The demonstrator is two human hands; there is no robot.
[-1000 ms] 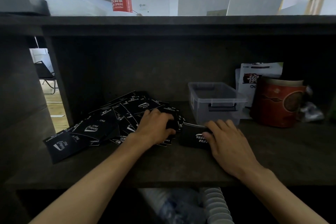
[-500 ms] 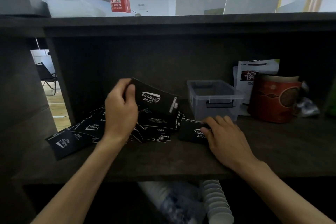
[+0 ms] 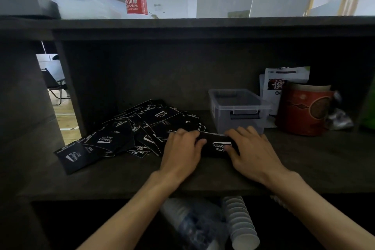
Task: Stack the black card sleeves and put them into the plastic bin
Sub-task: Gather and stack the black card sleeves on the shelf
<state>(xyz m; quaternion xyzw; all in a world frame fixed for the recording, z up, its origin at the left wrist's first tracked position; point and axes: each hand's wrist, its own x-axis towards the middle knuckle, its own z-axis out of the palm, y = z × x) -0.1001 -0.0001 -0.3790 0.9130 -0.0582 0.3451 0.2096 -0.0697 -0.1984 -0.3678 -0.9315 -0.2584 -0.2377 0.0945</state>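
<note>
Both hands are working at the front of the dark shelf [image 3: 304,168]. The left hand [image 3: 182,148] and the right hand [image 3: 251,148] are squeezing a small stack of black card sleeves [image 3: 218,145] between them, fingers curled over its two ends, thumbs tucked toward the near edge. The stack is lying flat on the shelf, just in front of the clear plastic bin [image 3: 239,109] and not yet lifted.

The bin is standing open, lid off; through its translucent wall I am seeing no dark shape inside, so it looks empty, though the far corner is dim.

To the left, the loose pile of black sleeves [image 3: 129,134] is sprawling untidily, overlapping at all angles, with one sleeve [image 3: 74,155] lying apart at the near-left edge. That pile is much the larger share.

Judgement: early stage. Only a few sleeves are squared up; nothing is deposited. Remaining: the loose pile needs gathering and aligning, then transfer into the bin.

Also on the shelf: a red tin [image 3: 304,111] and a white pouch [image 3: 284,79] right of the bin.
</note>
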